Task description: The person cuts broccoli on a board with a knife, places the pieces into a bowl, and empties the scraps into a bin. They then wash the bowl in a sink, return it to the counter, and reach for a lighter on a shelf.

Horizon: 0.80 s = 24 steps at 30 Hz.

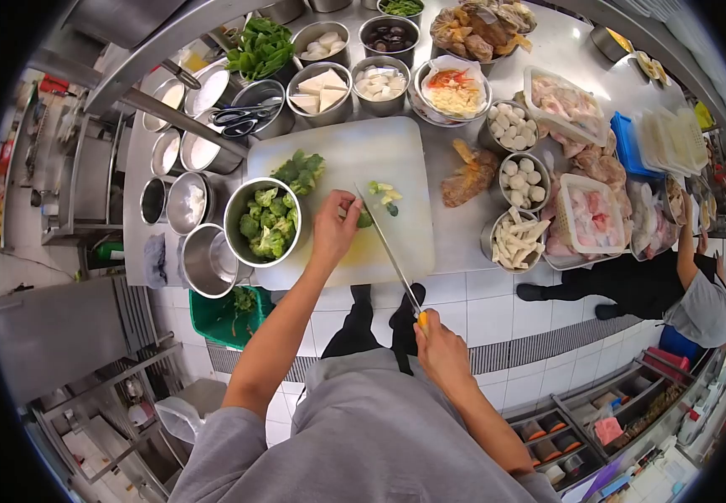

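My right hand (444,352) is closed round the yellow handle of a long knife (394,251), whose blade reaches up over the white cutting board (384,155). My left hand (334,228) has its fingers pinched on a piece of broccoli (364,219), right beside the blade; the fingers partly hide it. Cut broccoli pieces (385,194) lie just right of the knife tip. A larger bunch of broccoli (300,173) rests on the board's left part. Left of my left wrist, a metal pot (229,220) holds many green broccoli florets (270,220).
Behind the board stand metal pots with tofu (321,90), leafy greens (260,49) and scissors (244,120). To the right are pots of white balls (524,181) and baskets of raw meat (592,220). A green bin (204,323) sits below left. Another person (643,293) is at far right.
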Available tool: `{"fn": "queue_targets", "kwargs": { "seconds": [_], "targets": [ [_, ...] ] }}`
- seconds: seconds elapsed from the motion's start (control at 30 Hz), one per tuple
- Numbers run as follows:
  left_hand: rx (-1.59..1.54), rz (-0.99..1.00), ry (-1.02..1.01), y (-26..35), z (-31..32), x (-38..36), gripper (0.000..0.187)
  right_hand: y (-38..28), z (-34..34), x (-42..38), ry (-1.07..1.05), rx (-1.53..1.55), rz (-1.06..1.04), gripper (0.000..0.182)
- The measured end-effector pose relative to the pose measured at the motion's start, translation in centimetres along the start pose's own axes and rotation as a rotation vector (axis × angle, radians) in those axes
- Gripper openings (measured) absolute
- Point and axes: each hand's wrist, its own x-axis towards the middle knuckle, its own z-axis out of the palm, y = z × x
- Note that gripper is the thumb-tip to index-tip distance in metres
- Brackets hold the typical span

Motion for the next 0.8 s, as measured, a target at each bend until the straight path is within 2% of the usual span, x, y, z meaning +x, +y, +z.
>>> {"fn": "queue_targets", "kwargs": {
  "seconds": [0.1, 0.17, 0.2, 0.27, 0.37, 0.4, 0.47, 0.5, 0.57, 0.6, 0.67, 0.7, 0.77, 0.8],
  "targets": [
    [-0.091, 0.008, -0.015, 0.3, 1.1, 0.1, 0.020, 0.4, 0.8, 1.5, 0.034, -0.043, 0.015, 0.032],
    [-0.053, -0.110, -0.046, 1.5, 0.2, 0.0, 0.022, 0.2, 2.4, 2.6, 0.113, -0.051, 0.019, 0.032],
    [-0.041, -0.106, -0.033, 1.3, -0.2, 0.0, 0.022, 0.1, 2.8, 3.0, 0.110, -0.042, 0.004, 0.032],
    [0.124, 0.042, -0.042, 1.0, -0.5, -0.1, 0.027, 0.7, 2.6, 3.2, 0.106, 0.075, 0.001, 0.032],
    [0.112, 0.126, -0.021, 5.4, -2.8, 1.0, 0.030, 2.0, 1.7, 3.7, 0.090, 0.131, -0.031, 0.032],
    [0.198, 0.173, 0.013, 7.2, -4.4, 2.2, 0.030, 2.3, 1.4, 3.7, 0.076, 0.127, -0.019, 0.031],
    [0.460, 0.421, 0.127, 8.6, -7.5, 5.6, 0.031, 2.5, 0.6, 3.7, 0.063, 0.109, -0.035, 0.031],
    [0.468, 0.411, 0.142, 8.1, -9.0, 7.5, 0.031, 2.4, 0.2, 3.8, 0.058, 0.094, -0.044, 0.031],
    [0.897, 0.371, -0.130, 6.4, -11.5, 10.8, 0.027, 1.7, -0.7, 3.9, 0.021, 0.081, -0.032, 0.030],
    [0.904, 0.359, -0.117, 5.4, -12.1, 11.4, 0.027, 1.8, -0.8, 3.9, 0.036, 0.077, -0.037, 0.030],
    [0.883, 0.342, -0.412, 4.0, -12.9, 12.0, 0.022, 2.0, -0.9, 4.0, 0.044, 0.067, -0.047, 0.030],
    [0.887, 0.331, -0.404, 4.6, -13.2, 11.2, 0.022, 1.9, -1.0, 4.1, 0.034, 0.065, -0.058, 0.030],
    [0.681, 0.513, 0.003, 7.8, -13.6, 8.0, 0.025, 2.0, -1.2, 4.1, 0.026, 0.041, -0.021, 0.031],
    [0.644, 0.329, -0.064, 9.2, -14.6, 6.1, 0.027, 2.1, -1.2, 4.2, 0.016, 0.041, -0.025, 0.031]
  ]
}}
